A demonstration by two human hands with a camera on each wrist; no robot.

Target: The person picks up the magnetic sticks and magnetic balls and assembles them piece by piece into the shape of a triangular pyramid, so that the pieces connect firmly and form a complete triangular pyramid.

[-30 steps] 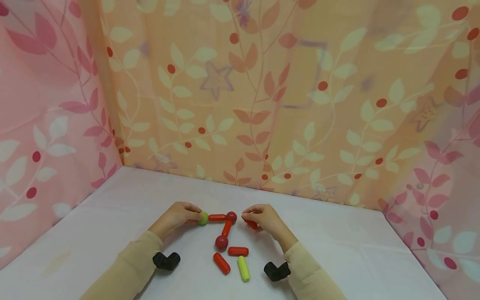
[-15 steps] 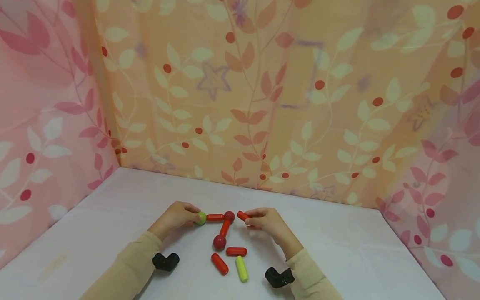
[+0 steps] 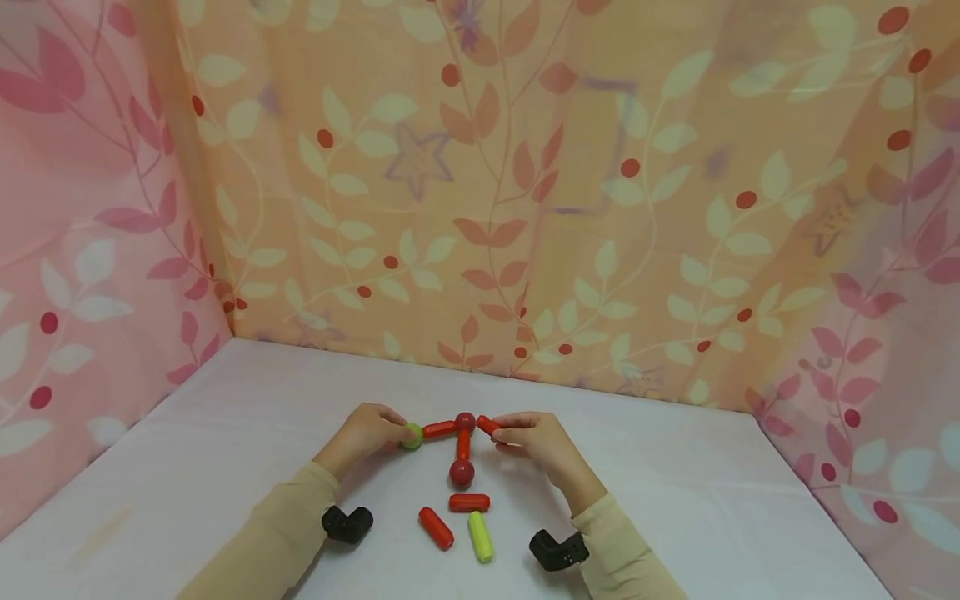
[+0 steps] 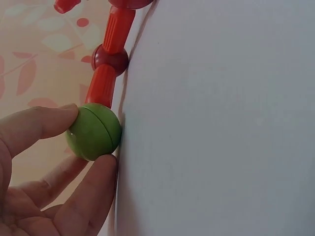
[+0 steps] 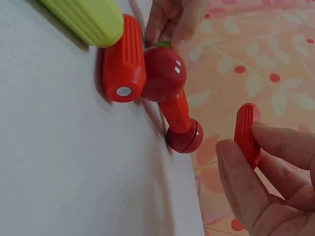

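My left hand [image 3: 365, 436] pinches a green ball [image 4: 93, 132] between thumb and fingers. From that ball runs a joined chain: a red rod [image 3: 439, 429], a red ball [image 3: 466, 422], a second red rod [image 3: 463, 445] and a nearer red ball [image 3: 462, 473]. Between its thumb and fingertips my right hand [image 3: 534, 437] holds a separate red rod [image 5: 247, 135]. In the head view that rod's free end points at the far red ball, with a small gap between them. The right wrist view shows the rod apart from the chain.
In front of the chain lie two loose red rods [image 3: 469, 502] [image 3: 436, 528] and a yellow-green rod [image 3: 481, 537] on the white table [image 3: 660, 500]. Black wrist devices [image 3: 347, 525] [image 3: 558, 551] sit at both wrists. Flowered cloth [image 3: 420, 250] encloses the back and sides.
My right hand has turned its red rod so the end points left at the far ball. The near red ball has swung right as the chain turned. My left hand still pinches the green ball.
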